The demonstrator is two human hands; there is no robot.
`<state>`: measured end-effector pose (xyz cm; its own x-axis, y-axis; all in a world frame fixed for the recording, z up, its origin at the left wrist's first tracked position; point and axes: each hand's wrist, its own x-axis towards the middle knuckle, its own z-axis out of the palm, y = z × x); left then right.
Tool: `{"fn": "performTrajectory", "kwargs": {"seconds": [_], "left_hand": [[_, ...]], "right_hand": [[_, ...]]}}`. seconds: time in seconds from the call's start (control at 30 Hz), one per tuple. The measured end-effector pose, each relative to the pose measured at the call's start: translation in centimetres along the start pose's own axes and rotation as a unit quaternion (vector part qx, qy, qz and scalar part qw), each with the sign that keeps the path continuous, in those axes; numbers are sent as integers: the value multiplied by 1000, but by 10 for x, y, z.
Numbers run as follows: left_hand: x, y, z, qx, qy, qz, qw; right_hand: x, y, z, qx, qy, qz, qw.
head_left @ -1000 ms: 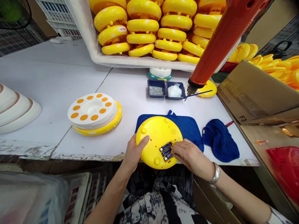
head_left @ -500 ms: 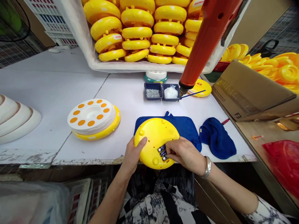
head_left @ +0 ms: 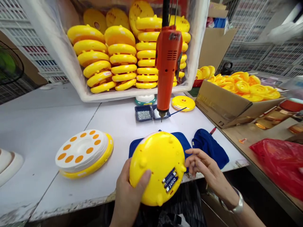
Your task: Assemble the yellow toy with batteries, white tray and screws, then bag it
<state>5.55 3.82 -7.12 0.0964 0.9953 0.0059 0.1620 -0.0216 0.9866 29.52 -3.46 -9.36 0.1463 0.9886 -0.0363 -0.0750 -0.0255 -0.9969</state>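
Note:
My left hand [head_left: 129, 195] grips the near-left edge of a round yellow plastic base [head_left: 157, 165], thumb on top, lifting it tilted off the blue cloth [head_left: 182, 140]. Batteries [head_left: 170, 180] sit in a slot near the base's near edge. My right hand [head_left: 204, 170] hovers just right of the base with fingers loosely spread and nothing in it. An orange electric screwdriver [head_left: 167, 67] hangs above the base, tip pointing down.
A finished white-and-yellow disc with orange dots [head_left: 82, 153] lies to the left. A small twin tray [head_left: 149, 113] holds screws behind the cloth. A large bin of stacked yellow parts [head_left: 120, 66] stands at the back; a cardboard box [head_left: 227, 104] of yellow pieces stands right. A crumpled blue cloth [head_left: 208, 146] lies nearby.
My right hand has come off the batteries and opened beside the base. My left hand has raised and tilted the base toward me. The view has swung upward.

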Motion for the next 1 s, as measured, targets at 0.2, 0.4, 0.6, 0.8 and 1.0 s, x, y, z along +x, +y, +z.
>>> {"fn": "performTrajectory", "kwargs": {"seconds": [0.2, 0.4, 0.6, 0.8, 1.0], "left_hand": [[-25, 0, 32, 323, -70, 625, 707], [-21, -19, 19, 255, -61, 465, 846], [29, -18, -19, 20, -124, -55, 991], [53, -40, -3, -105, -134, -138, 976], [70, -52, 5, -46, -136, -128, 981]], "right_hand": [[-15, 8, 14, 252, 62, 104, 960], [6, 30, 5, 254, 85, 73, 961], [40, 26, -3, 151, 1, 28, 988], [85, 29, -6, -19, -41, -26, 999], [124, 38, -16, -177, -51, -73, 980]]}}
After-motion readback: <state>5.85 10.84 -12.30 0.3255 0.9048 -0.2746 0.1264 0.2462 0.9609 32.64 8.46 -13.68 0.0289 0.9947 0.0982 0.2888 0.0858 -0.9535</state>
